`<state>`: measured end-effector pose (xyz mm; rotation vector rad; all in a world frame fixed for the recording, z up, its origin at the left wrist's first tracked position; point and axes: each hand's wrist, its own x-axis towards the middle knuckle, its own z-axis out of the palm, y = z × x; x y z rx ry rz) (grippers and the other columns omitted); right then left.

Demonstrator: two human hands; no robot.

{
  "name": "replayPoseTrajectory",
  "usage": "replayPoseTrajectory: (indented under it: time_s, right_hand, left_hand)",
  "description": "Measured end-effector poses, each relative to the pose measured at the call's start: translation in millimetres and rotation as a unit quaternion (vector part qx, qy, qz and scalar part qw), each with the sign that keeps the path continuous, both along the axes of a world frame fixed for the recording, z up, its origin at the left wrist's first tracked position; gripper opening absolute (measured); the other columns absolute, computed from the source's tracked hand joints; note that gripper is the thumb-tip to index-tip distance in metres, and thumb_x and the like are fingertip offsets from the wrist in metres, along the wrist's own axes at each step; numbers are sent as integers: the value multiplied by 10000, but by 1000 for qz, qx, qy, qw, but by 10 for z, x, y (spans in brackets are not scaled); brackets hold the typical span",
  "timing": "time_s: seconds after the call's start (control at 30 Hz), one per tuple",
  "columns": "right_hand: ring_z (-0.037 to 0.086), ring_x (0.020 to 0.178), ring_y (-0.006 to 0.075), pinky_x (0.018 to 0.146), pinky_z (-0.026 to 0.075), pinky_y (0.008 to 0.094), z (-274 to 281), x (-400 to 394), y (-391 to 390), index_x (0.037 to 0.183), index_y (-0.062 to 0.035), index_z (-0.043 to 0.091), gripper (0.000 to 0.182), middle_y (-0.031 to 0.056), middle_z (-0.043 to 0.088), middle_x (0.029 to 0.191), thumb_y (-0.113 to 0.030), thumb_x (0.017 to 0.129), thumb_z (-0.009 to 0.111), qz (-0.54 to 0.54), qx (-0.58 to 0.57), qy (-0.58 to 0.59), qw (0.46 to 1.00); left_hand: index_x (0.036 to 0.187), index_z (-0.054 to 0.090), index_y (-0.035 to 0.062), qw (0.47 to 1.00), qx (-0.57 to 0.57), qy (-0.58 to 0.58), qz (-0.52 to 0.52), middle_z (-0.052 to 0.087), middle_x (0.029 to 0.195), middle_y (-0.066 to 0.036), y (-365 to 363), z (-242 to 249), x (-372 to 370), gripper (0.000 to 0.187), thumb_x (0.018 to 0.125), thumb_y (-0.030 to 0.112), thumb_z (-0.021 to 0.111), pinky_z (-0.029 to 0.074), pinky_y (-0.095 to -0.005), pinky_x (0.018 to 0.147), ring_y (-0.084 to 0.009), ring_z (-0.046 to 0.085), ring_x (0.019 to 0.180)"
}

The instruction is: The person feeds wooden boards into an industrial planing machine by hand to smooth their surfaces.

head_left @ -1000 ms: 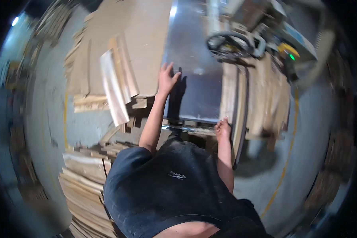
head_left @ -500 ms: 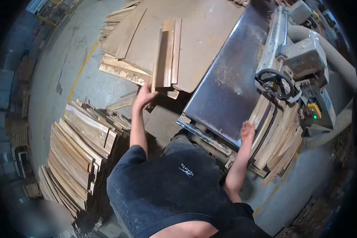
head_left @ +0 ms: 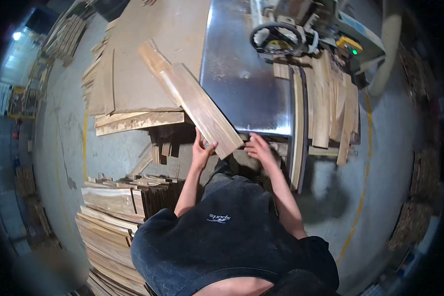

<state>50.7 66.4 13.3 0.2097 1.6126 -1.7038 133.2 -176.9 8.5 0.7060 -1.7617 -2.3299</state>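
A wooden board (head_left: 207,116) slants from the brown tabletop toward me, its near end overhanging the metal table's corner. My left hand (head_left: 201,152) is closed around the left edge of that near end, thumb on top. Close to the board's right corner is my right hand (head_left: 260,150), fingers apart and pointing left; it appears to hold nothing. Another wood piece (head_left: 155,58) lies along the far part of the board, partly covered by it.
The dark metal machine table (head_left: 246,108) carries a handwheel (head_left: 276,39) at its far side. Wood strips (head_left: 325,98) lie to the right. The brown tabletop (head_left: 167,24) extends ahead. Stacked boards (head_left: 108,222) stand on the floor at left.
The view has turned right. My left hand has drawn the board toward my middle, its near end now swung rightward. My right hand has come from the right side to the board's near end.
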Motion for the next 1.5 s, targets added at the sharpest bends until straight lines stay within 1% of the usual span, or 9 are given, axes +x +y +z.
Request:
replayPoseTrajectory:
  time_s: [0.4, 0.53, 0.67, 0.83, 0.93, 1.03, 1.13, 1.33, 1.5]
  right_hand:
    - [663, 839, 189, 709, 569, 283, -527, 1171, 774, 1111, -1, 584, 285, 88, 656, 960, -215, 939, 658, -268, -191, -207, 921]
    - [636, 917, 214, 722, 564, 311, -480, 875, 735, 1072, -14, 581, 387, 100, 640, 962, -385, 964, 598, -366, -246, -243, 864]
    - [612, 633, 188, 568, 467, 291, -398, 377, 698, 827, -96, 593, 533, 47, 617, 713, -591, 966, 453, -226, -53, -185, 955]
    - [485, 515, 124, 478, 358, 257, -419, -98, 517, 712, -167, 519, 511, -27, 476, 591, -632, 924, 504, -313, -20, -208, 927]
    - [429, 476, 92, 409, 280, 230, -436, -385, 500, 699, -187, 454, 494, -51, 426, 578, -625, 915, 525, -337, -56, -249, 906]
    - [406, 480, 91, 417, 300, 236, -415, -649, 480, 698, -197, 438, 473, -54, 393, 574, -597, 938, 514, -323, -56, -257, 909]
    - [406, 463, 66, 376, 260, 213, -425, -894, 416, 716, -203, 449, 464, -69, 438, 589, -613, 924, 511, -334, -18, -253, 908]
    - [439, 475, 58, 373, 288, 206, -500, -1324, 418, 752, -212, 499, 430, -73, 487, 614, -611, 910, 536, -315, -90, -235, 915]
    - [471, 528, 79, 365, 273, 203, -613, -1762, 350, 784, -170, 540, 436, -27, 552, 683, -573, 945, 515, -300, -100, -205, 926]
  left_hand:
    - [1538, 104, 45, 870, -302, -76, -383, 657, 737, -228, 1010, 23, -391, 983, 844, 343, 733, 531, -363, 656, -265, 674, 664]
    - [1514, 101, -17, 830, -382, -40, -403, 662, 843, -266, 1254, -100, -992, 997, 853, 401, 719, 522, -411, 737, -372, 676, 808]
    - [1495, 84, -57, 808, -464, 1, -362, 647, 814, -278, 1334, -348, -1540, 1012, 851, 409, 711, 519, -427, 738, -389, 670, 802]
    - [1338, 525, 31, 801, -373, -10, -468, 694, 865, -208, 889, 8, -2191, 625, 838, 356, 713, 532, -413, 767, -372, 674, 816]
    - [1062, 643, -23, 931, -279, 152, -180, 677, 798, -182, 384, -26, -2472, 394, 789, 237, 756, 514, -384, 694, -298, 657, 736]
    - [1355, 485, 58, 820, -564, -1, 98, 461, 1304, -327, -440, 108, -2620, 718, 737, 286, 772, 397, -528, 984, -480, 471, 1181]
    - [1448, 356, 102, 727, -576, -253, 275, 268, 1382, -425, -1088, 114, -2526, 973, 648, 404, 820, 261, -652, 1050, -553, 283, 1293]
    - [1462, 367, 75, 820, -404, -369, 170, 255, 1439, -380, -1643, 175, -1930, 1065, 573, 397, 857, 285, -595, 1077, -529, 259, 1343]
    - [1411, 409, -40, 988, 7, -13, 151, 643, 1095, -127, -1406, 310, -1328, 777, 797, 308, 734, 463, -312, 935, -179, 605, 1038]
